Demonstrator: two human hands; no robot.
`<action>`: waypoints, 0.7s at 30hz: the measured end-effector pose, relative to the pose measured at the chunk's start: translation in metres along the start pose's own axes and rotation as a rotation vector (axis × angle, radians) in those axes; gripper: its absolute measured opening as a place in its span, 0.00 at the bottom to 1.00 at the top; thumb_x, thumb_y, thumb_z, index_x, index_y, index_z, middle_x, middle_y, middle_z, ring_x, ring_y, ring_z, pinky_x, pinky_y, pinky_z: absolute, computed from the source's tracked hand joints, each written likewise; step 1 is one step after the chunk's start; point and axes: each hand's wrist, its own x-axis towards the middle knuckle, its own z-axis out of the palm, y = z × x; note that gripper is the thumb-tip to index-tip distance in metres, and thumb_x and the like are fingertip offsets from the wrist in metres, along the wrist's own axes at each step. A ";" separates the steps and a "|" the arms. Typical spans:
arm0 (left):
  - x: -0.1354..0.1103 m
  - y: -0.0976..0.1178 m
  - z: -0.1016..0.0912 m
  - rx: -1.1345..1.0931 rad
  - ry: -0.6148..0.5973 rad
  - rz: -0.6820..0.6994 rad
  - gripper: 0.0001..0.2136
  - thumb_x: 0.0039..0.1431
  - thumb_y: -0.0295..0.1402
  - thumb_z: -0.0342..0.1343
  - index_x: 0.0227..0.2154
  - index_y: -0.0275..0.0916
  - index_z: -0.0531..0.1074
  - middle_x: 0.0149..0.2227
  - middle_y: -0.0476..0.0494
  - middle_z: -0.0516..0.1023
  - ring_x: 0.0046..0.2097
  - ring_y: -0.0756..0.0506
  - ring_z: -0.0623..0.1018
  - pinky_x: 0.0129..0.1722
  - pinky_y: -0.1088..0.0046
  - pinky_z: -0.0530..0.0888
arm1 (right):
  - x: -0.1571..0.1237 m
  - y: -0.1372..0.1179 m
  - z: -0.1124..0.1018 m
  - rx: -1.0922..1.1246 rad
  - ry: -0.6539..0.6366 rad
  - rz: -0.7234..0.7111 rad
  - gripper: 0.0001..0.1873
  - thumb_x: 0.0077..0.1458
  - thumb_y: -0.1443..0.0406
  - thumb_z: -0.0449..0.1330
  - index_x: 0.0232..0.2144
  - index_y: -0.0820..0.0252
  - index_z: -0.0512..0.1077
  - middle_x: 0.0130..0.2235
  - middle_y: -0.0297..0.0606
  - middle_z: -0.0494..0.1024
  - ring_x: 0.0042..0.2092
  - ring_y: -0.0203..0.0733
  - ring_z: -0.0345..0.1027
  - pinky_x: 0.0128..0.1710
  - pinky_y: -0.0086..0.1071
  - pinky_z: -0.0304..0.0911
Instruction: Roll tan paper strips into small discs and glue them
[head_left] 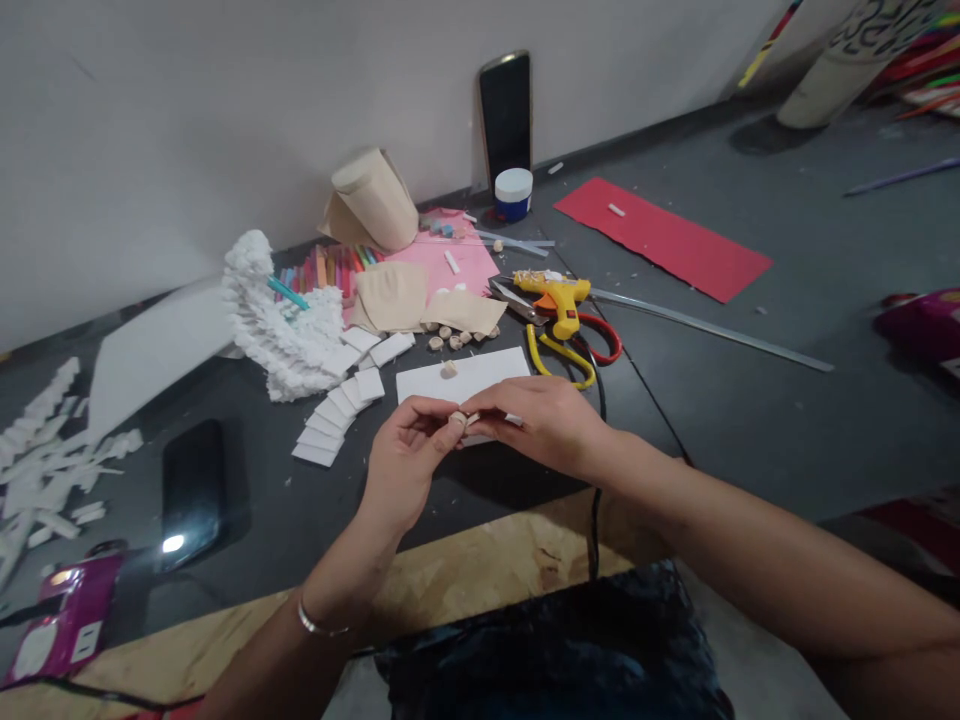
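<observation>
Glossy dark tabletop (750,420), left hand (405,455), right hand (544,420) pinching beige paper coil (457,420)

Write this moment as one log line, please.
left hand: pinches beige roll | right hand: pinches same roll | just beyond hands: white card | nearby: yellow glue gun, untouched

The beige piece (457,420) pinched between the left grip (405,458) and the right grip (546,418) is mostly covered by fingertips and too small to make out. Just beyond the right grip, the white card (465,378) has its near edge hidden under that hand. Far left of the left grip the purple packet (64,620) is cut off by the picture's edge, as is the pink object (926,322) far right of the right grip.
</observation>
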 end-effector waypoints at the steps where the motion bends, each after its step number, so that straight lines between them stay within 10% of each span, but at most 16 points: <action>1: 0.000 0.000 0.000 0.018 0.006 0.014 0.10 0.48 0.35 0.67 0.32 0.37 0.75 0.30 0.46 0.78 0.30 0.51 0.77 0.32 0.77 0.76 | 0.001 -0.001 0.000 0.022 0.007 0.052 0.08 0.57 0.61 0.61 0.38 0.57 0.76 0.35 0.38 0.81 0.35 0.39 0.74 0.35 0.29 0.63; 16: 0.002 -0.001 -0.009 0.752 -0.003 0.668 0.03 0.58 0.27 0.58 0.34 0.39 0.75 0.36 0.44 0.80 0.39 0.49 0.78 0.40 0.72 0.75 | 0.006 -0.006 0.001 0.760 -0.211 0.515 0.14 0.55 0.56 0.61 0.32 0.62 0.75 0.30 0.37 0.80 0.29 0.34 0.72 0.31 0.28 0.69; 21: 0.003 0.000 -0.008 0.848 -0.041 0.743 0.05 0.59 0.26 0.57 0.36 0.39 0.76 0.36 0.44 0.79 0.39 0.49 0.78 0.40 0.72 0.74 | 0.004 0.000 0.006 0.690 -0.173 0.510 0.13 0.56 0.56 0.60 0.31 0.62 0.75 0.31 0.38 0.80 0.30 0.34 0.73 0.32 0.29 0.70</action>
